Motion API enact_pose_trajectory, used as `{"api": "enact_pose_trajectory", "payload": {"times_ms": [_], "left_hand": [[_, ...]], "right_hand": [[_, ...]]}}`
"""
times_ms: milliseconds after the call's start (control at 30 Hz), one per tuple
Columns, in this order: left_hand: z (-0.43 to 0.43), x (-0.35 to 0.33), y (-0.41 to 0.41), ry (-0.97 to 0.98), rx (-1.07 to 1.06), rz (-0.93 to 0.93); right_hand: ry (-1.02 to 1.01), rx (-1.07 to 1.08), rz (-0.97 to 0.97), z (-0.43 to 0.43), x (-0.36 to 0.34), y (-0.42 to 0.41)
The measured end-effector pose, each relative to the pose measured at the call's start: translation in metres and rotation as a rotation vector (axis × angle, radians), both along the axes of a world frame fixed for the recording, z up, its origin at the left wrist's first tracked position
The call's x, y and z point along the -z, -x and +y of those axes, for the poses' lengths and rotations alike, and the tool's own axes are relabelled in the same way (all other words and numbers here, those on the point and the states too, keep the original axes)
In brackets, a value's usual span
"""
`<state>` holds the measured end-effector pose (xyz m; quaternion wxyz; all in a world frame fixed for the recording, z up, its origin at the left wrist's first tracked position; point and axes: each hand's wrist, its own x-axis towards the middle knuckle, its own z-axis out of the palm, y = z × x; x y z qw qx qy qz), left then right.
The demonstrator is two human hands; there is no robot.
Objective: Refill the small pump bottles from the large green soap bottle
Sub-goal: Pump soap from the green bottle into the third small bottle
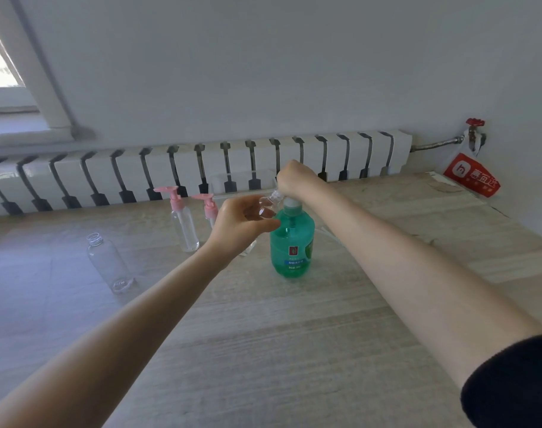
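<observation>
Forearms [133,307] mid-frame — left hand [238,225] clamps small bottle [268,206] at green soap bottle [291,247] spout, filling; right hand [292,179] atop pump [292,202], grip unclear — next, press.

Soap bottle [291,248]: you see clear green, a pale cap, a blue band and a small red square on the label.
Held bottle [268,206]: clear, no tint.
Pump bottles [185,223]: at 10 o'clock of the soap bottle, clear bodies and pink pumps.
Open bottle [109,262]: at your 9 o'clock, clear.
Table [263,335]: pale grey-beige wood grain, streaked across your view.
Radiator [201,168]: white, with a row of black slots.
Wall [263,72]: plain grey-white.
Valve [475,122]: at your 2 o'clock, red wheel.
Bag [470,174]: red, with a white mark and white characters.
Sleeve [516,381]: on your right arm, black.
</observation>
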<state>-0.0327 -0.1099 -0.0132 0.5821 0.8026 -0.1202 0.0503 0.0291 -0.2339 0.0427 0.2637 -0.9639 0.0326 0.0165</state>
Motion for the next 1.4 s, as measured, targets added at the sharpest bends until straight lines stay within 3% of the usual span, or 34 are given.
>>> {"api": "enact_pose_trajectory", "payload": {"times_ms": [367,567,700,933,1400], "left_hand": [[0.001,-0.004,0.0,-0.038,0.018,0.004],[-0.002,-0.011,0.001,-0.002,0.015,-0.008],[-0.001,-0.012,0.0,-0.015,0.023,-0.015],[0.002,-0.009,-0.004,-0.033,0.023,-0.023],[0.001,0.003,-0.004,-0.003,0.036,-0.018]], "right_hand": [[-0.029,0.036,0.04,-0.003,0.0,-0.001],[0.161,-0.036,-0.008,-0.006,-0.017,0.006],[0.182,-0.051,-0.015,-0.006,-0.017,0.002],[-0.023,0.017,-0.02,-0.002,-0.005,-0.01],[-0.012,0.018,0.002,-0.001,0.006,-0.008]]}}
